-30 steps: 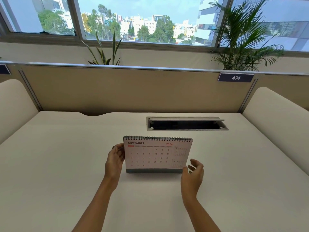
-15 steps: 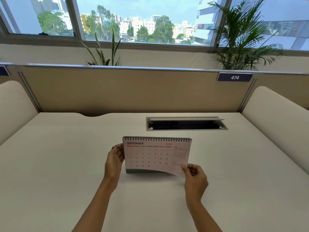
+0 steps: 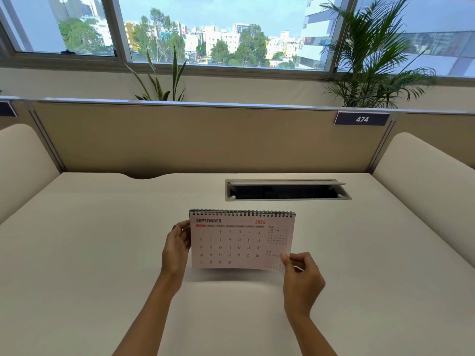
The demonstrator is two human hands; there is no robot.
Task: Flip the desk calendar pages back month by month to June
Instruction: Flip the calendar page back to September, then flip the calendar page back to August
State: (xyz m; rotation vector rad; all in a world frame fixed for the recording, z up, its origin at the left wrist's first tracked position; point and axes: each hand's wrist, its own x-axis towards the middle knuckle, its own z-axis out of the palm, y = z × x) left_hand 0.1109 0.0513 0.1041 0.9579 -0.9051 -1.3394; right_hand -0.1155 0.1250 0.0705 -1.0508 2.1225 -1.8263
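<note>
A spiral-bound desk calendar (image 3: 239, 240) stands on the white desk (image 3: 102, 253), its front page reading SEPTEMBER 2026. My left hand (image 3: 176, 249) grips the calendar's left edge, fingers curled around it. My right hand (image 3: 300, 278) pinches the lower right corner of the September page between thumb and fingers. That page is lifted off the stand toward me, and it hides the calendar's base.
An open cable tray slot (image 3: 286, 190) lies in the desk just behind the calendar. A beige partition (image 3: 180, 137) with a tag 474 (image 3: 362, 119) closes the back. Cushioned side panels (image 3: 424, 170) flank the desk. Plants (image 3: 372, 60) stand behind the partition.
My right hand went from open beside the calendar to pinching the September page's lower right corner, then raised the page off the stand. My left hand stayed on the left edge.
</note>
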